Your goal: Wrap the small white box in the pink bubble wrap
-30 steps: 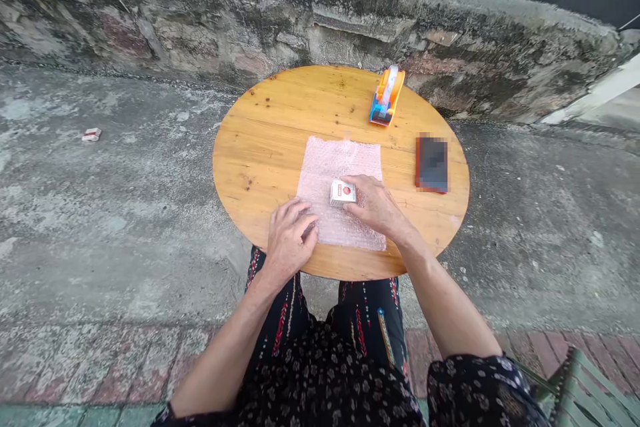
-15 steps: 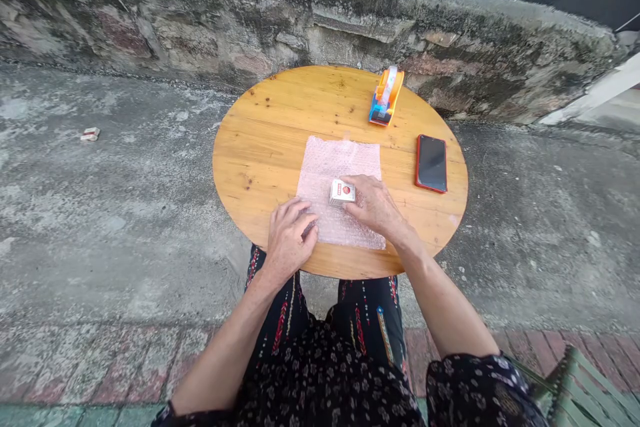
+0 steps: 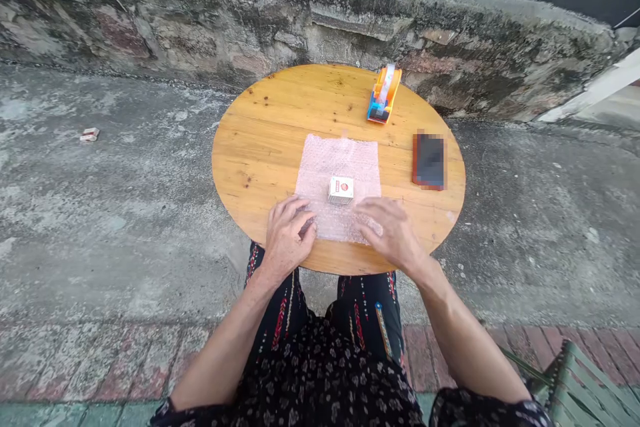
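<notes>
A small white box with red print (image 3: pixel 341 190) sits on a pink sheet of bubble wrap (image 3: pixel 340 157), which lies flat on the round wooden table (image 3: pixel 260 127). My left hand (image 3: pixel 291 232) rests at the wrap's left near corner, fingers curved but apart, holding nothing. Over the right near part of the wrap is my right hand (image 3: pixel 393 230), slightly blurred, its fingers apart with nothing in them. A gap separates it from the box.
An orange and blue tape dispenser (image 3: pixel 384 95) stands at the table's far edge. On the right lies a phone in a red case (image 3: pixel 429 161), partly pixelated. Behind the table runs a stone wall (image 3: pixel 240 27). A green chair (image 3: pixel 585 387) shows at lower right.
My right hand has let go of the white box and drawn back toward me and to the right. The box stays on the bubble wrap; my left hand has hardly moved.
</notes>
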A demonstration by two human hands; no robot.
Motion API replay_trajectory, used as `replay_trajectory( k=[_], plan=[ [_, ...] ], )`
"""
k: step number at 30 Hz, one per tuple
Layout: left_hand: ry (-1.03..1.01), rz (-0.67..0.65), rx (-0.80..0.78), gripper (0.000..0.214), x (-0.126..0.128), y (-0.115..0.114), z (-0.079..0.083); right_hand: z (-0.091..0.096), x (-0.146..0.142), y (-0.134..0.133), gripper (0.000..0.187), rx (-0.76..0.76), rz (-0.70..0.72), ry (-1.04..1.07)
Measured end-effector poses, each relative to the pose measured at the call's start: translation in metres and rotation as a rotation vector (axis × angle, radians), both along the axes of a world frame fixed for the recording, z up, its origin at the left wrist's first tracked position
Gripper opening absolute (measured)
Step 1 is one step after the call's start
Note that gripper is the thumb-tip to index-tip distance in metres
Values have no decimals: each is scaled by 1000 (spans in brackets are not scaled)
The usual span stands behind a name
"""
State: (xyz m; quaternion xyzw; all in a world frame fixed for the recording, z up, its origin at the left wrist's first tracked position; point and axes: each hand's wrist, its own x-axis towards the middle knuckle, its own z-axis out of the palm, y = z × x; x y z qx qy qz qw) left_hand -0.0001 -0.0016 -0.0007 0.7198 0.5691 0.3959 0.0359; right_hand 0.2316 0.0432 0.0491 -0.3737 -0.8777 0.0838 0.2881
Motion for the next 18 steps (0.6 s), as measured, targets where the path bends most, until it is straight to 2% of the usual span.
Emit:
replay_trajectory(
  k=[3, 6, 9, 12, 15, 18],
  plan=[
    [-15, 3, 10, 15, 0, -1, 1, -8, 6, -24, 13, -27, 71, -139],
    [-27, 20, 12, 15, 0, -2, 2, -15, 3, -34, 12, -20, 71, -208],
    [-32, 40, 8, 14, 1, -2, 1, -15, -2, -33, 10, 10, 56, -169],
    [0, 33, 3, 14, 1, -2, 0, -11, -5, -20, 11, 42, -8, -71],
    [46, 12, -7, 15, 1, -1, -1, -6, -8, 2, 35, 35, -98, -14],
    [59, 17, -10, 15, 2, -1, 0, -4, -15, 26, 61, -68, -116, -23]
  ],
)
